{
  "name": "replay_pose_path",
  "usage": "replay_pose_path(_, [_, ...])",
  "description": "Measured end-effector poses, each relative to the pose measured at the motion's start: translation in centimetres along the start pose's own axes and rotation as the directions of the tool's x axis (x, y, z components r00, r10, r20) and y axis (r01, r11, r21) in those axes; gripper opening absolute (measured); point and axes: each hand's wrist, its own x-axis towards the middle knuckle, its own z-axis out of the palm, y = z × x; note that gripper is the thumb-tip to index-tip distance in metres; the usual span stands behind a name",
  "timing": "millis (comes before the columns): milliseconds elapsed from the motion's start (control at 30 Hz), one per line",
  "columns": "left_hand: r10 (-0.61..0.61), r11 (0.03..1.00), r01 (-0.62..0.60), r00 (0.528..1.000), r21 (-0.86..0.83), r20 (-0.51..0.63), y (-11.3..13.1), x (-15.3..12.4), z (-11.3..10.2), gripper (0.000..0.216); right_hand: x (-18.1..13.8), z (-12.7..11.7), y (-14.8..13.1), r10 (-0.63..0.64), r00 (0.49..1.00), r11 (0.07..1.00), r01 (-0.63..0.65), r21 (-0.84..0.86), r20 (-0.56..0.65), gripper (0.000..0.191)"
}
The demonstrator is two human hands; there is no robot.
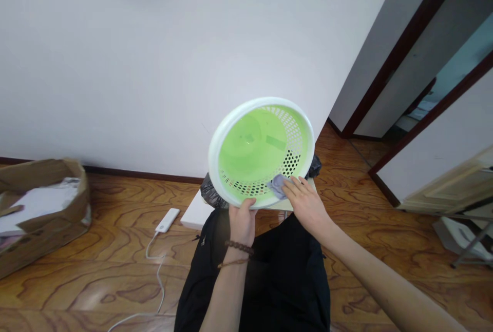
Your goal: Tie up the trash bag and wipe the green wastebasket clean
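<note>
Left fingers clamp round perforated plastic basket rim | right fingers press crumpled cloth

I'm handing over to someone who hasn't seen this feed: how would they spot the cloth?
Find the round green perforated basket with a white rim, held up before the white wall by the left hand. At its lower right inner edge, the right hand presses a small cloth. It is the only grey-blue, crumpled thing against the green plastic.

Glossy green plastic basket with perforated wall, soft grey cloth, polished wood-grain floor, matt cardboard box.
</note>
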Motion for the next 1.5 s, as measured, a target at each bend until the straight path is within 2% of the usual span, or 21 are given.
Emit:
replay_pose_path(67, [0.006,1.000,-0.006,1.000,0.006,0.006,-0.1,0.0,-0.1,0.055,-0.1,0.5,-0.5,0.006,1.000,1.000,-0.006,0.021,0.004,0.042])
replay_pose_path(233, [-0.004,0.999,0.002,0.999,0.038,0.052,-0.2,0.1,-0.2,0.046,-0.2,1.7,-3.3,-0.090,0.995,0.988,0.086,0.130,0.029,0.048])
replay_pose_path(500, [-0.002,1.000,0.002,1.000,-0.005,0.014,0.0,-0.1,0.1,0.057,-0.2,0.5,-0.3,0.022,1.000,1.000,-0.022,-0.017,0.000,0.039])
replay_pose_path(667, [-0.025,0.999,0.025,1.000,0.026,0.007,-0.2,0.1,-0.1,0.055,-0.4,1.6,-1.6,0.005,0.999,0.997,-0.008,0.078,0.034,0.044])
replay_pose_path(800, [-0.015,1.000,0.015,1.000,0.027,-0.008,0.0,0.2,-0.1,0.058,-0.3,1.5,-2.4,-0.003,0.999,0.991,-0.002,0.135,0.033,0.046])
replay_pose_path(1000, [-0.009,1.000,0.009,1.000,0.014,0.016,0.1,0.1,0.1,0.059,-0.2,0.9,-2.1,-0.015,1.000,0.990,0.012,0.140,0.019,0.047])
replay_pose_path(1267, [-0.013,1.000,0.013,1.000,0.014,0.001,0.2,0.1,0.3,0.057,-0.2,1.0,-2.3,-0.013,1.000,0.990,0.011,0.141,0.014,0.046])
replay_pose_path(1500, [-0.003,1.000,0.003,0.999,0.014,0.045,0.1,-0.1,0.3,0.056,0.0,1.3,-2.7,0.001,1.000,0.986,0.000,0.169,-0.008,0.047])
